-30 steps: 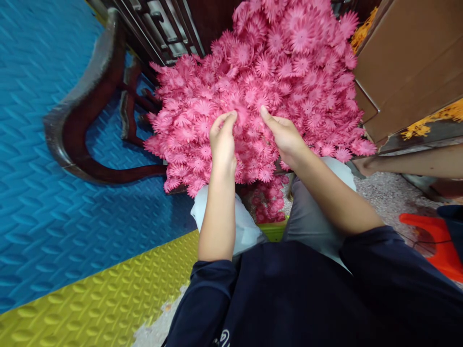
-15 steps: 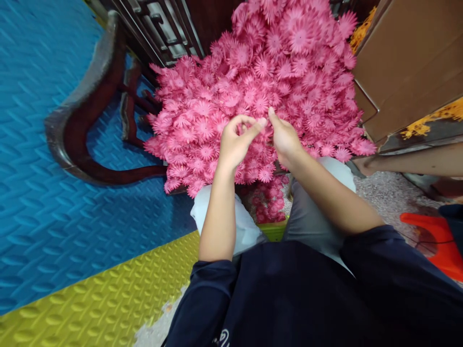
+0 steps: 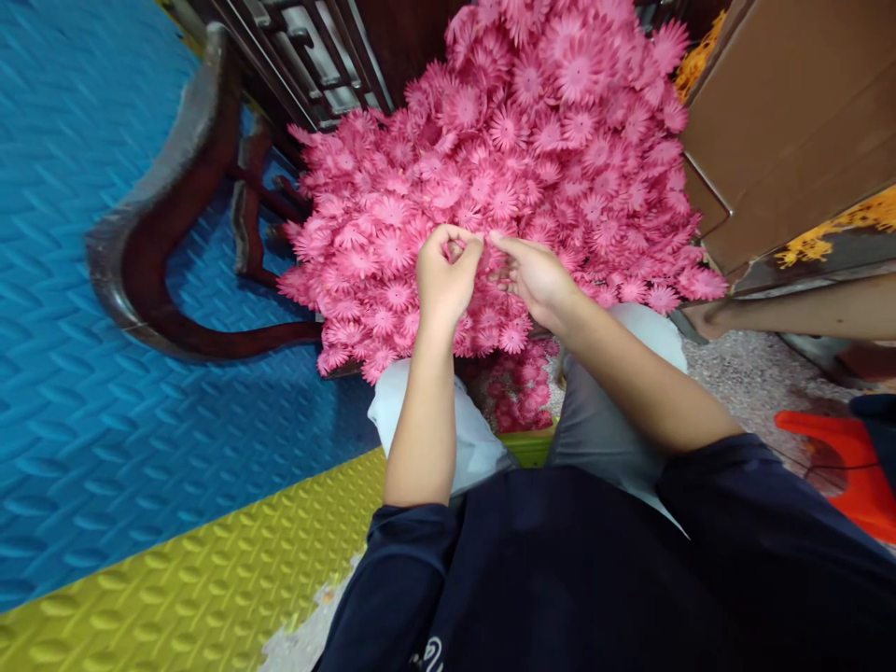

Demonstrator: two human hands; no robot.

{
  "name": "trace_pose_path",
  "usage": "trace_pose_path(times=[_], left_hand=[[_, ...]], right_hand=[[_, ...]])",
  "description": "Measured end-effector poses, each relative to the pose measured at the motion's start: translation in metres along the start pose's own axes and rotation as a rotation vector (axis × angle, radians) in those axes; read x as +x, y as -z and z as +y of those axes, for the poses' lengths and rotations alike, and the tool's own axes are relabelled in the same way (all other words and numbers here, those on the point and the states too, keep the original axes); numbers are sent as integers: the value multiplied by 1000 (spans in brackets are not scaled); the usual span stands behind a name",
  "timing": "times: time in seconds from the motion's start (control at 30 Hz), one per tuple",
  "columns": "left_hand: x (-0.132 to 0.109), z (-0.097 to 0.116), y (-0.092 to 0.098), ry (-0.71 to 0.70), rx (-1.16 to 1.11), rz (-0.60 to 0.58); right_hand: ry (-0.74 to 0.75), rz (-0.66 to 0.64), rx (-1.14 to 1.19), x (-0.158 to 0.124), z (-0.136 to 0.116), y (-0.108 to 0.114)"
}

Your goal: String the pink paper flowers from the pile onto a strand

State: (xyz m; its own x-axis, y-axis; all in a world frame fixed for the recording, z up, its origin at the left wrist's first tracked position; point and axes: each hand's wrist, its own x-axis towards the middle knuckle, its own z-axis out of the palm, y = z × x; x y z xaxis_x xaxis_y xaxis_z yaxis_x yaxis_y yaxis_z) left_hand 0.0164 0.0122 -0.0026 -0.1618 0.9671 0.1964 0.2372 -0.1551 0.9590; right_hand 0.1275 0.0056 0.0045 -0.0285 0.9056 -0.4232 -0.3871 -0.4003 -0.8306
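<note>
A large heap of pink artificial flower heads [image 3: 399, 247] spreads in front of my knees. Above its near part, my left hand [image 3: 448, 275] is closed in a pinch, thumb against forefinger; whatever lies between the fingertips is too small to make out. Just to the right is my right hand [image 3: 542, 280], its thumb stretched toward the left fingertips and its other fingers loosely apart below. I see nothing held in it. More pink flower heads [image 3: 522, 387] lie lower down, between my legs.
A dark carved wooden armrest [image 3: 133, 252] curves at the left over blue matting [image 3: 63, 411] with a yellow strip [image 3: 210, 541]. At the right stand a brown cardboard box [image 3: 791, 121], orange flowers [image 3: 840, 224], another person's leg [image 3: 805, 308] and a red plastic piece [image 3: 840, 467].
My right hand has moved left and its fingers have spread below the thumb. The left hand has drawn slightly left, its pinch kept. The flower heap looks the same.
</note>
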Motion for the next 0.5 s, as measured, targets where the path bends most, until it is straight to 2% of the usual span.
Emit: trace_pose_path(times=[0.1, 0.3, 0.37, 0.5], left_hand=[[1, 1, -1, 1, -37, 67], [1, 3, 0, -13, -8, 167], [0, 2, 0, -20, -12, 137], [1, -2, 1, 9, -60, -20]], right_hand=[[41, -62, -17, -4, -2, 0], [217, -117, -77, -1, 3, 3], [268, -122, -90, -1, 5, 3], [292, -116, -156, 2, 5, 6]])
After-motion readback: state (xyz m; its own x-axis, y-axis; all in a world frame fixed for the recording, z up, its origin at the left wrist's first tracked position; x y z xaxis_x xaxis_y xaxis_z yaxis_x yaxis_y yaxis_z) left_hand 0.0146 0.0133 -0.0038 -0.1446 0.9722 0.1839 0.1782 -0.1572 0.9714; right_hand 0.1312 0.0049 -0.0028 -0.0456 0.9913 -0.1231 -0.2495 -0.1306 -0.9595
